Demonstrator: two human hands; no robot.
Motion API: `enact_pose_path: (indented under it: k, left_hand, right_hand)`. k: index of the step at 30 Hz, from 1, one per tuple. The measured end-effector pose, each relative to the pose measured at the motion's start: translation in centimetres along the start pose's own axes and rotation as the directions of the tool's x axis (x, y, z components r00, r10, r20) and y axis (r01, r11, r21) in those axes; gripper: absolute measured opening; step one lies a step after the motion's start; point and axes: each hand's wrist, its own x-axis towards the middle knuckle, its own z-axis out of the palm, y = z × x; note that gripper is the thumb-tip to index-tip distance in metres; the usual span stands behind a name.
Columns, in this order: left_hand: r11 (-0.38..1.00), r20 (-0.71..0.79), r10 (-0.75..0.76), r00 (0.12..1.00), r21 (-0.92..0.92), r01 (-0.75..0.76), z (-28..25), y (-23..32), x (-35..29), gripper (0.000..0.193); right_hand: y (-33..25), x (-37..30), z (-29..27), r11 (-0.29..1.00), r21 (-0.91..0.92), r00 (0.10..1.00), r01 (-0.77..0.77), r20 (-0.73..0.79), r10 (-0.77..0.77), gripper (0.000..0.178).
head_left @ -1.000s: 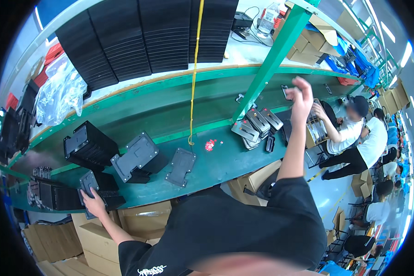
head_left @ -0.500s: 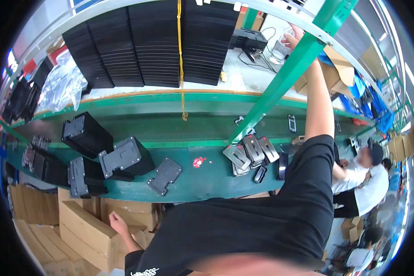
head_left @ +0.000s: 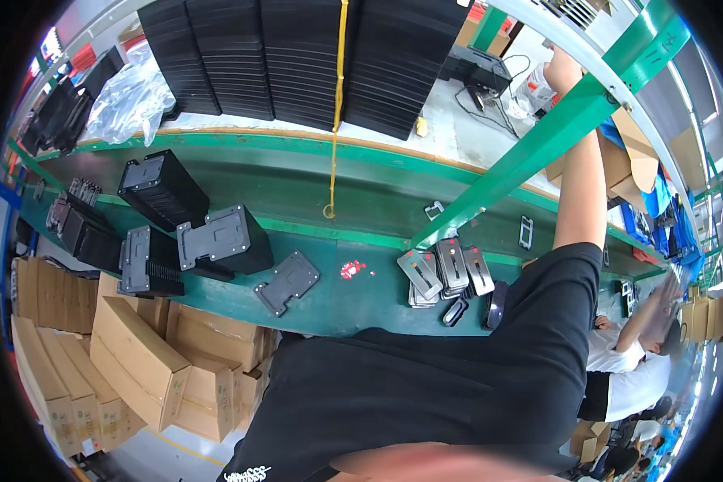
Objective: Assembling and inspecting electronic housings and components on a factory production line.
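My right arm stretches up past the green post (head_left: 538, 149) to the upper shelf. My right hand (head_left: 565, 71) is there beside a crumpled clear plastic bag (head_left: 524, 103) with something red near it; the post and shelf rail partly cover the hand, so its fingers cannot be made out. My left hand is out of view. On the green bench (head_left: 361, 309) below lie a loose black plate (head_left: 287, 283), small red pieces (head_left: 350, 270) and stacked silver metal plates (head_left: 451, 269). Stacks of black plates (head_left: 223, 239) stand to the left.
Tall black stacks (head_left: 297, 64) fill the upper shelf, a yellow strap (head_left: 339, 88) hanging before them. A black device (head_left: 482, 71) with cables sits near my right hand. Cardboard boxes (head_left: 136, 345) stand at lower left. A person in white (head_left: 639, 381) is at right.
The view has shifted, and my left hand has dropped out of sight. My right hand stays up at the shelf by the clear plastic, its fingers now less visible.
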Motion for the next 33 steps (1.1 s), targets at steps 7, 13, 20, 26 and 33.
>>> enact_pose_path:
  k: [7,13,20,26,33]
  left_hand:
    - [0.969,0.211,0.205,0.956,0.097,-0.229,-5.9,11.8,4.4,0.041]
    - [0.666,0.516,0.666,0.538,-0.088,-0.74,-17.8,39.4,-2.0,0.034]
    - [0.124,0.472,0.833,-0.288,-0.667,-0.735,-21.7,56.0,-13.4,0.047]
    - [-0.346,0.094,0.804,-0.587,-0.728,-0.592,-18.8,55.6,-19.1,0.093]
    - [0.217,0.639,0.672,-0.375,-0.654,-0.725,-18.1,49.2,-7.2,0.082]
  right_hand:
    - [5.0,-9.8,-6.3,0.827,0.552,0.995,-0.102,0.036,0.098,0.038]
    - [-4.0,-19.1,-26.4,0.777,0.618,0.966,-0.118,-0.109,0.234,0.027]
    - [-13.3,-27.1,-49.0,0.732,0.551,0.916,-0.401,0.26,0.306,0.032]
    - [-27.3,-35.4,-49.6,0.353,0.714,0.79,-0.605,0.592,0.158,0.026]
    - [-40.0,-44.9,-43.7,0.534,0.372,0.542,-0.759,0.815,0.203,0.041]
